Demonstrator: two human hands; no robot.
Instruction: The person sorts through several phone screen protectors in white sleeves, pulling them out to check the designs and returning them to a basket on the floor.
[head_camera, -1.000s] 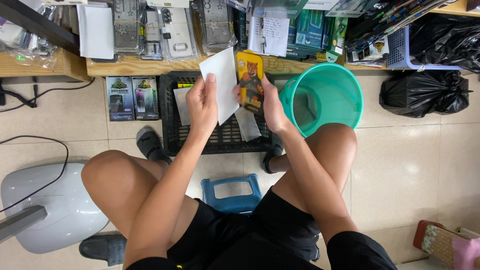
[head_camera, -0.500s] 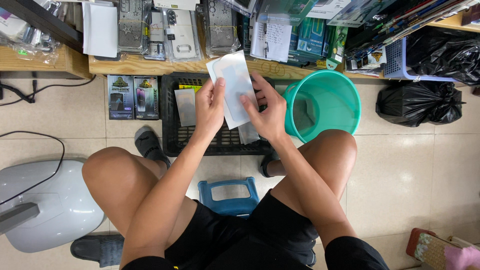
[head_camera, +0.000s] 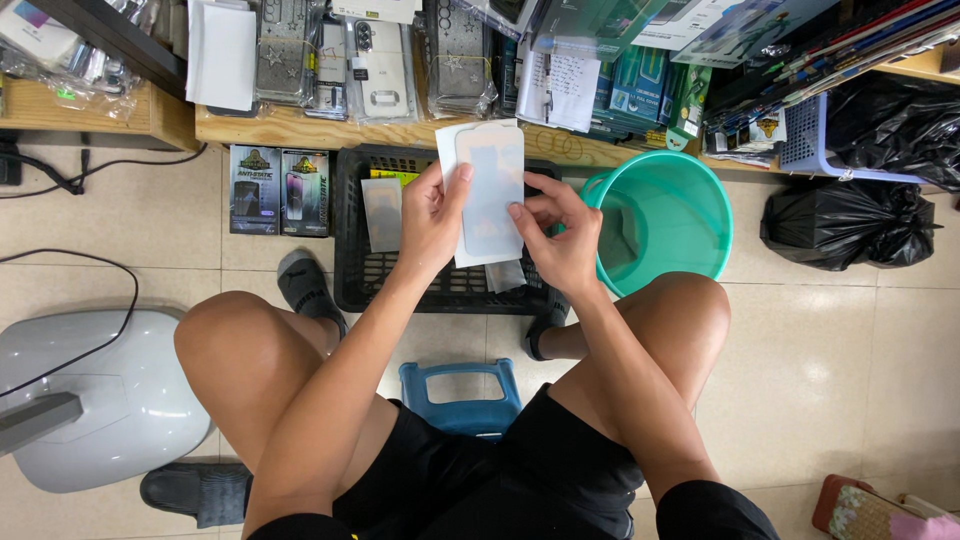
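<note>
My left hand (head_camera: 430, 215) grips the left edge of a white card with a clear phone screen protector (head_camera: 487, 185) on it, held upright over a black plastic crate (head_camera: 355, 270). My right hand (head_camera: 555, 230) touches the card's right edge, fingertips on its lower face. Both hands hold it between my knees, above the crate's loose packets.
A teal bucket (head_camera: 690, 200) stands right of the crate. A wooden shelf (head_camera: 300, 128) behind carries phone cases and packets. Two boxed protectors (head_camera: 280, 190) lean on the floor at left. Black bags (head_camera: 850, 225) lie at right, a grey machine base (head_camera: 110, 400) at left, a blue stool (head_camera: 460, 395) under me.
The yellow packet my right hand held is gone from it. Both hands now close on the white card, which has turned its clear protector face toward me.
</note>
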